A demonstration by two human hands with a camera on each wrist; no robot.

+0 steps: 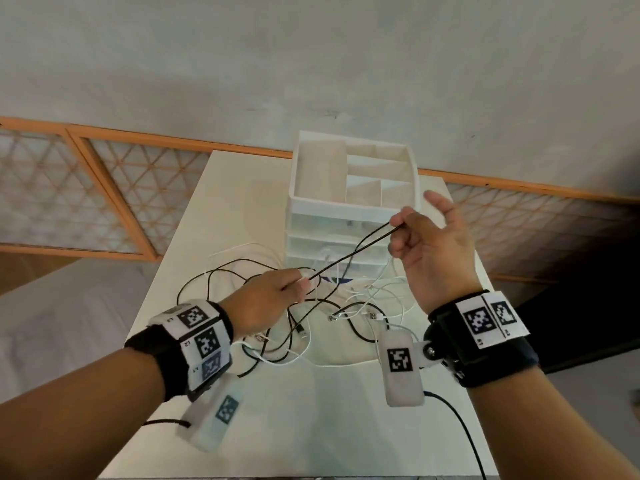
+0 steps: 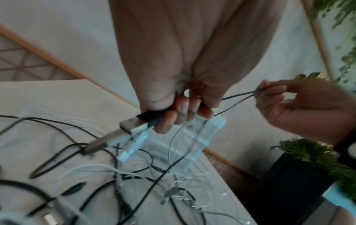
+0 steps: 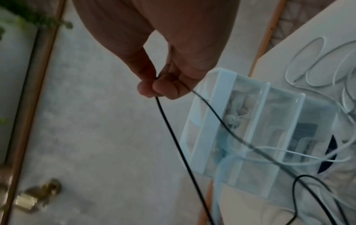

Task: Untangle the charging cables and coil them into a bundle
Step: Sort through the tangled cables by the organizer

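A black cable (image 1: 349,252) is pinched as a doubled loop by the right hand (image 1: 427,244) and gripped by the left hand (image 1: 273,299) above the table (image 1: 311,410). It seems light, limp; holding near plugs is advised.

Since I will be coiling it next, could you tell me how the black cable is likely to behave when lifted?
The black cable is probably floppy: it runs straight only where the left hand and right hand pinch it, and lies in loose curves on the table. It looks thin, so likely light. It may snag, since it crosses the white cables.
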